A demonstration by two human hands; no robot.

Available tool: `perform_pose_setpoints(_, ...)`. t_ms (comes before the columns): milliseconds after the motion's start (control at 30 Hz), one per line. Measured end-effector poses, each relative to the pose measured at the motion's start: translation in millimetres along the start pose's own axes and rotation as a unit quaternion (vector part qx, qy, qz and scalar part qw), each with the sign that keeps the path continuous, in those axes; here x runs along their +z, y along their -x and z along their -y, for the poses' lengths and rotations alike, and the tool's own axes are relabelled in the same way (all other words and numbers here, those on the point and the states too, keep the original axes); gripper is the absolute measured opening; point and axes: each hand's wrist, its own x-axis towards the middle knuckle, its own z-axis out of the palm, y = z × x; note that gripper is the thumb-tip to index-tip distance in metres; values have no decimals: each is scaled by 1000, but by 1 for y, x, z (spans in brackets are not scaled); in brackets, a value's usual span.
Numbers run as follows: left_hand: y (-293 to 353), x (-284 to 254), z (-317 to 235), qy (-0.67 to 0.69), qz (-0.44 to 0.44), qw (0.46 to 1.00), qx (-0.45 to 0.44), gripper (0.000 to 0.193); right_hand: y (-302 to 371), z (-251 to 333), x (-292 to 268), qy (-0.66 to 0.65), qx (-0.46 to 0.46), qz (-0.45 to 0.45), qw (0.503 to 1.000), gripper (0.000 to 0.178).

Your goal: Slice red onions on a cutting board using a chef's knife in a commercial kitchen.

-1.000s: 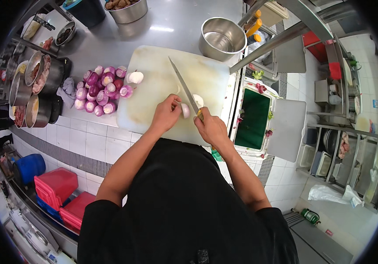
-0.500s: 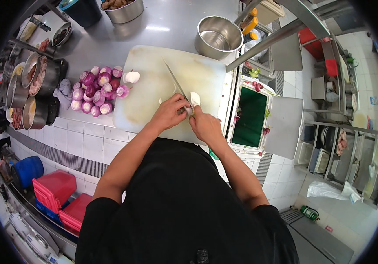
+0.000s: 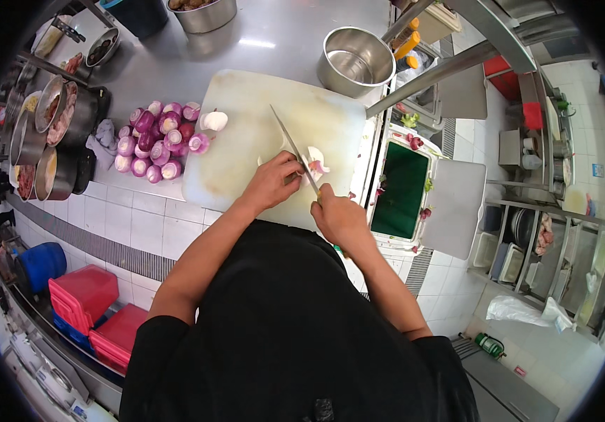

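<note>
Two hands meet at the near edge of the white cutting board (image 3: pixel 246 141). My right hand (image 3: pixel 341 219) is closed round the handle of a knife (image 3: pixel 294 151), its blade angled away across the board. My left hand (image 3: pixel 272 183), fingers curled, presses on a halved onion (image 3: pixel 315 163) that lies beside the blade. Farther left sits a pile of purple onions (image 3: pixel 156 139); beyond the board stands a steel bowl (image 3: pixel 356 62).
</note>
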Motion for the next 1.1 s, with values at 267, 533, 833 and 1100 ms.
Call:
perform_pose_setpoints(267, 4, 1, 7, -12, -8, 1000, 2, 17, -2, 4, -1, -12, -26, -49, 998, 31)
perform_pose_setpoints(533, 8, 3, 5, -8, -18, 1000, 8, 15, -2, 9, 1, -9, -34, -56, 998, 28)
perform_pose_setpoints(833, 7, 5, 4, 13, -42, 999, 2, 11, -9, 12, 6, -21, 8, -25, 999, 34)
perform_pose_setpoints(1100, 10, 9, 6, 12, -55, 998, -11, 13, -10, 13, 10, -28, 7, -42, 999, 33)
